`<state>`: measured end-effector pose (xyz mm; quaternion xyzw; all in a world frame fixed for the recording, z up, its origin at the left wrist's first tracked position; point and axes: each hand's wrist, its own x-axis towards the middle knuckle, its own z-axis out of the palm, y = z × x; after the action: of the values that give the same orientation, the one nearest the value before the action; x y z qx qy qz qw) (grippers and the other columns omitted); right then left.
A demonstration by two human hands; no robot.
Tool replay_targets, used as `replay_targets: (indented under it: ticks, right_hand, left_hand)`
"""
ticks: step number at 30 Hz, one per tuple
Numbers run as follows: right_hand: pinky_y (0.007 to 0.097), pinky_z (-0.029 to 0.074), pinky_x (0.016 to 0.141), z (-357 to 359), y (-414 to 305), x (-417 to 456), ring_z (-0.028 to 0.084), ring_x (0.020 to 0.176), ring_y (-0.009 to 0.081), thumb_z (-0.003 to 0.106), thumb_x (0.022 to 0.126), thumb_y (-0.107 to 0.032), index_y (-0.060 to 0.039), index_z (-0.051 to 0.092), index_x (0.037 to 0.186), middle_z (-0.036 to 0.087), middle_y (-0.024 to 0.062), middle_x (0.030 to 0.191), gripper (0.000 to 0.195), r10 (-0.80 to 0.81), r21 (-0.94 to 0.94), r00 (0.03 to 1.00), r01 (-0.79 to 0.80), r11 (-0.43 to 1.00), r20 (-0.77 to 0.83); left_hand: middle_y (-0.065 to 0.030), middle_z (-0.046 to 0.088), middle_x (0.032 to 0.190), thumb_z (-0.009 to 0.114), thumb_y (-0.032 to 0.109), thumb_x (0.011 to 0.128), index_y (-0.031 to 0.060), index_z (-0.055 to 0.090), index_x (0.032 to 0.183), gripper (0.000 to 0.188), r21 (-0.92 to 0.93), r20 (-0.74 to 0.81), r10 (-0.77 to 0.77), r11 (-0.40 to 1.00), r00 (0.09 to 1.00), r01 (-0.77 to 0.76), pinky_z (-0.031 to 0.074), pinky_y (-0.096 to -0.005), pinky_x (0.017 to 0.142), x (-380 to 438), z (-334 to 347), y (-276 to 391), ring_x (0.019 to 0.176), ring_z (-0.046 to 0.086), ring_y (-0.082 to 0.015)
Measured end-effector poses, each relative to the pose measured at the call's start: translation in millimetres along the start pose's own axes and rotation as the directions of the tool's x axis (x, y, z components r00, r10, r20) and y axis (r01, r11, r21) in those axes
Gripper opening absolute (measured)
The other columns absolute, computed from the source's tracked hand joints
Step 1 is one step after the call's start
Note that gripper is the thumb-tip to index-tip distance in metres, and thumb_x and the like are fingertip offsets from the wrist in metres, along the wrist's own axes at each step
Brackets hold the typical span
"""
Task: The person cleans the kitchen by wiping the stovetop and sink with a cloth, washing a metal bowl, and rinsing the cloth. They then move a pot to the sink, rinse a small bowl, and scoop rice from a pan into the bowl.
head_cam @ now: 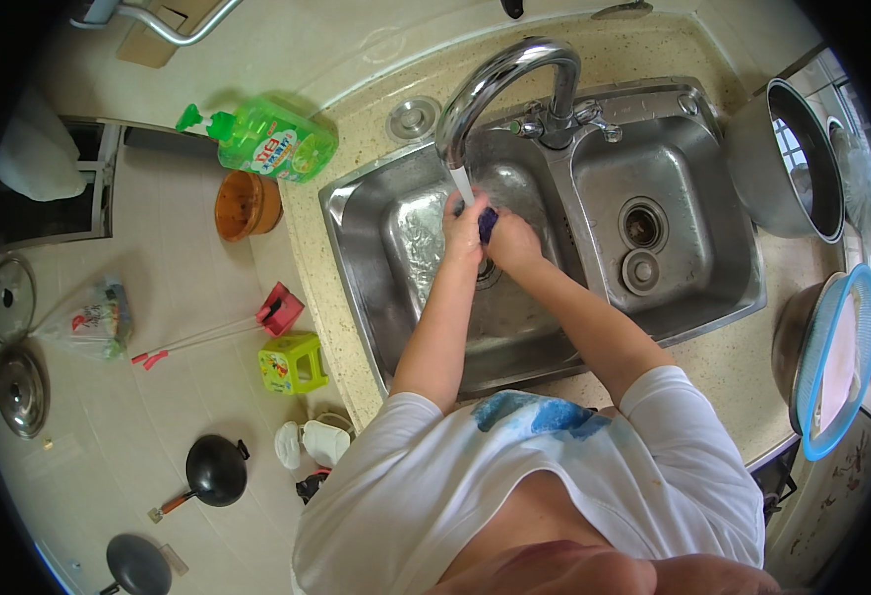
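Both hands are together over the left basin of a stainless steel double sink [376, 297], under a running chrome faucet [510, 59]. A small dark purple item [487, 223] is held between them; it is mostly covered, and I cannot tell whether it is cloth or food. My left hand [465, 227] grips its left side, with the water stream [462, 184] falling onto the fingers. From the right, my right hand [515, 239] closes around the same item. Below the hands, the basin's drain [486, 274] is partly hidden.
Green dish soap in a pump bottle [275, 141] stands left of the sink, near a drain strainer [413, 119]. In the right basin lies a strainer [640, 271] beside the drain. A metal pot [766, 163] and a blue plastic basket [807, 394] line the right side.
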<state>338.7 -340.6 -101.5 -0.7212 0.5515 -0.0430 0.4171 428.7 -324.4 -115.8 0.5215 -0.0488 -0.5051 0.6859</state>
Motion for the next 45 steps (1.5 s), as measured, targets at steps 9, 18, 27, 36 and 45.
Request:
replay_targets:
  ticks: [9, 18, 27, 36, 45]
  right_hand:
    - [0.0257, 0.048, 0.055, -120.7, 17.1, -15.5, 0.06, 0.059, 0.0162, 0.064, 0.08, -0.019, 0.0016, 0.057, 0.091, 0.061, 0.0065, 0.066, 0.024, 0.037, 0.638, 0.883, 0.309, 0.706, -0.469]
    - [0.0195, 0.034, 0.045, -194.8, 27.9, 20.0, 0.042, 0.05, 0.0067, 0.058, 0.086, -0.026, -0.0039, 0.052, 0.074, 0.044, -0.0017, 0.059, 0.026, 0.159, 0.869, 0.871, 0.414, 0.27, -0.464]
    - [0.0212, 0.031, 0.047, -165.4, 40.7, 35.3, 0.041, 0.056, 0.0055, 0.06, 0.084, -0.022, -0.0042, 0.052, 0.078, 0.043, -0.0018, 0.059, 0.02, 0.34, 0.631, 0.531, 0.639, 0.44, -0.776]
    - [0.0247, 0.041, 0.043, -159.3, 3.6, 49.7, 0.053, 0.052, 0.0104, 0.062, 0.079, -0.012, -0.0041, 0.045, 0.078, 0.051, 0.003, 0.063, 0.019, 0.309, 0.861, 0.821, 0.374, 0.344, -0.48]
    - [0.0301, 0.048, 0.049, -179.3, -0.7, 48.9, 0.061, 0.058, 0.0186, 0.058, 0.078, -0.011, 0.0024, 0.048, 0.08, 0.057, 0.0101, 0.068, 0.016, 0.158, 0.865, 0.887, 0.362, 0.348, -0.434]
  left_hand:
    - [-0.0053, 0.059, 0.088, 0.07, 0.001, 0.073, 0.003, 0.056, 0.096, 0.027, 0.053, -0.065, 0.2, 0.979, 0.978, -0.197, 0.048, -0.0277, 0.072, 12.0, -12.8, 2.3, 0.078, 0.057, -0.0145]
    - [-0.008, 0.057, 0.091, 0.069, -0.001, 0.072, -0.0002, 0.054, 0.1, 0.031, 0.152, -0.015, 0.206, 0.968, 0.978, -0.201, 0.048, -0.0278, 0.074, -7.8, -9.0, 1.1, 0.081, 0.057, -0.0162]
    - [-0.0067, 0.058, 0.087, 0.069, 0.001, 0.072, 0.0041, 0.054, 0.095, 0.027, 0.151, -0.082, 0.154, 0.979, 0.985, -0.14, 0.049, -0.0286, 0.069, -13.1, -16.2, -4.4, 0.078, 0.058, -0.0158]
    - [-0.0039, 0.057, 0.089, 0.065, -0.001, 0.076, 0.0043, 0.055, 0.095, 0.022, 0.143, 0.072, 0.129, 0.98, 0.989, -0.138, 0.047, -0.0263, 0.074, -24.0, 2.8, -5.2, 0.081, 0.055, -0.0134]
    - [-0.0031, 0.057, 0.09, 0.065, -0.001, 0.076, 0.0055, 0.057, 0.093, 0.021, 0.191, 0.114, 0.088, 0.976, 0.99, -0.109, 0.046, -0.0259, 0.074, -34.5, 20.4, -15.4, 0.082, 0.054, -0.0132]
